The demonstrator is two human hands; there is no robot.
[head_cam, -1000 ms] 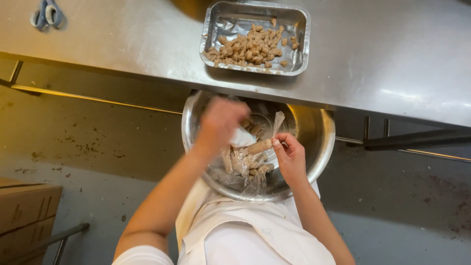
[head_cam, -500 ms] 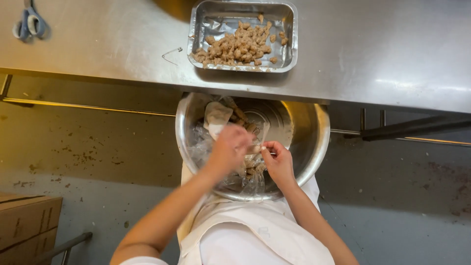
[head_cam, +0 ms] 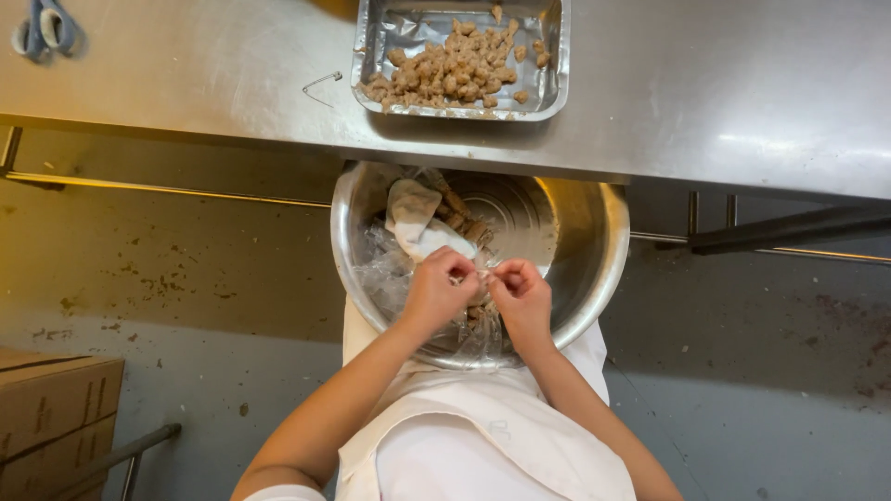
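Note:
A round steel bowl (head_cam: 594, 269) rests against my lap below the counter edge. Inside it lie crumpled clear plastic wrap (head_cam: 385, 278), a white cloth or paper piece (head_cam: 415, 215) and some brown meat pieces (head_cam: 461, 215). My left hand (head_cam: 434, 289) and my right hand (head_cam: 522, 295) meet over the bowl's near side, fingertips pinched together on a small bit of plastic wrap and meat between them. On the counter above stands a foil tray (head_cam: 551, 82) holding several brown meat chunks (head_cam: 445, 72).
A steel counter (head_cam: 742, 93) runs across the top. Blue-handled scissors (head_cam: 45, 28) lie at its far left, a bent wire pin (head_cam: 321, 83) beside the tray. Cardboard boxes (head_cam: 51, 417) stand on the floor at lower left. I wear a white apron (head_cam: 483, 436).
My left hand came down from the bowl's far side and closed in on my right hand. The view shifted, so the tray sits higher in frame.

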